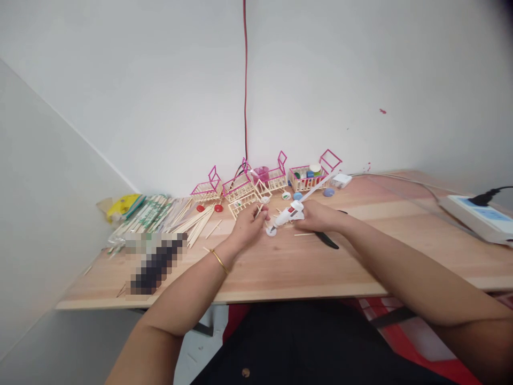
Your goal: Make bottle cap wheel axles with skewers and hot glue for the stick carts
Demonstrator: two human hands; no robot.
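My right hand [318, 215] is wrapped round a white hot glue gun [286, 215], with a long glue stick [318, 187] poking out of its back. The nozzle points down at a small white bottle cap [271, 232] on the table. Beside that cap, my left hand [250, 224] is closed, with a short wooden stick [259, 210] between its fingers. Just behind the left hand is a small cart frame of plain sticks [243, 204]. Near my right hand lies a black-handled tool [327, 240], partly covered by the hand.
Several small stick carts with pink edges [206, 190] line the wall, one holding bottle caps [310, 176]. Blue caps [297, 196] and red caps [218, 208] lie in front. Packed sticks [148, 216] are at left. A power strip [479, 219] sits at right on the wooden table [401, 246].
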